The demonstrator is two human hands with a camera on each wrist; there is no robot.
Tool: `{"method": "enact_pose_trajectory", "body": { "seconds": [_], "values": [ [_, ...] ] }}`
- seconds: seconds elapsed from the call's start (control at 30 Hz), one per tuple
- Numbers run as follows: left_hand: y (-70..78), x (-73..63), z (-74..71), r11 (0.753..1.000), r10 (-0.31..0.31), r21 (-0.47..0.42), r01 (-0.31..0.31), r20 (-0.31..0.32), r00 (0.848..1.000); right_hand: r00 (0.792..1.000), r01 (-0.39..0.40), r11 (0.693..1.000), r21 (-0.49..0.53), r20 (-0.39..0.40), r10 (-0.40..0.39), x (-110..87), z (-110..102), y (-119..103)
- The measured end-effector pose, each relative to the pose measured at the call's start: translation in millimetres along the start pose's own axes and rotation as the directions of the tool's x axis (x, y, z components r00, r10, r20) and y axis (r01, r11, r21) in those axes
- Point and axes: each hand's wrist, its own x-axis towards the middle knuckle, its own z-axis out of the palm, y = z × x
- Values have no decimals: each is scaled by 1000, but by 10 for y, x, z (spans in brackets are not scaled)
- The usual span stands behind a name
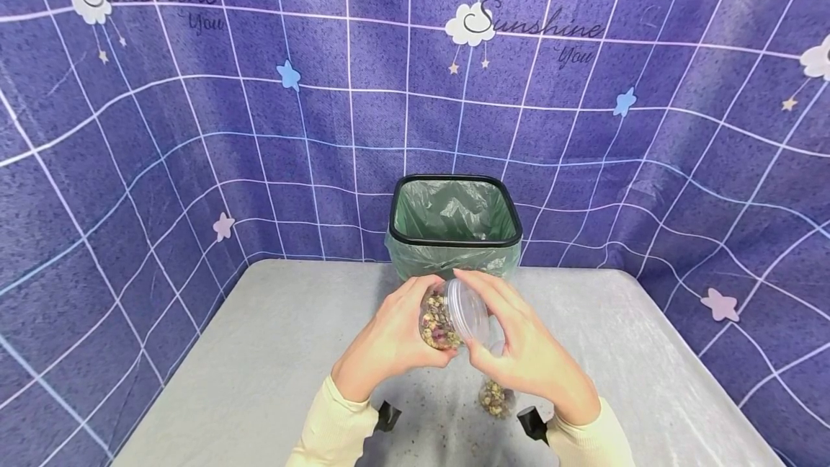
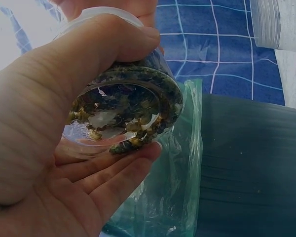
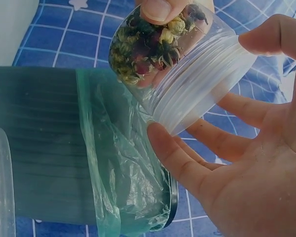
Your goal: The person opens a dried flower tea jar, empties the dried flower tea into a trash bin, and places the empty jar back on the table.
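A clear plastic jar [image 1: 437,323] part filled with dried flower buds is held tilted on its side in front of the bin, its base to the left. My left hand [image 1: 389,334] grips its body, thumb on one side and fingers on the other, as the left wrist view shows at the jar's base [image 2: 123,111]. On the jar's mouth sits a translucent screw lid [image 1: 470,314]. My right hand [image 1: 528,352] holds this lid by its edge, thumb and fingertips spread around the rim [image 3: 202,91]. Yellow and dark red buds [image 3: 163,42] lie inside against the jar wall.
Behind the hands stands a bin with a black rim [image 1: 454,243] and a green plastic liner [image 1: 447,207]. A second clear container with dried flowers [image 1: 496,400] is on the grey table [image 1: 272,352], partly behind my right hand. Small crumbs [image 1: 444,424] are scattered nearby.
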Motion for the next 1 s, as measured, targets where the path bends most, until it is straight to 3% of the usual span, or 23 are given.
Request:
{"method": "enact_pose_trajectory", "body": {
  "seconds": [0.47,1.0],
  "values": [
    [14,2,-9,1000,1,5,-1,12,1000,997,81,997,-10,4,-81,-10,-10,4],
    [21,2,-13,1000,1,-4,-1,19,1000,995,91,996,21,29,-92,-9,-29,-25]
  ]
}}
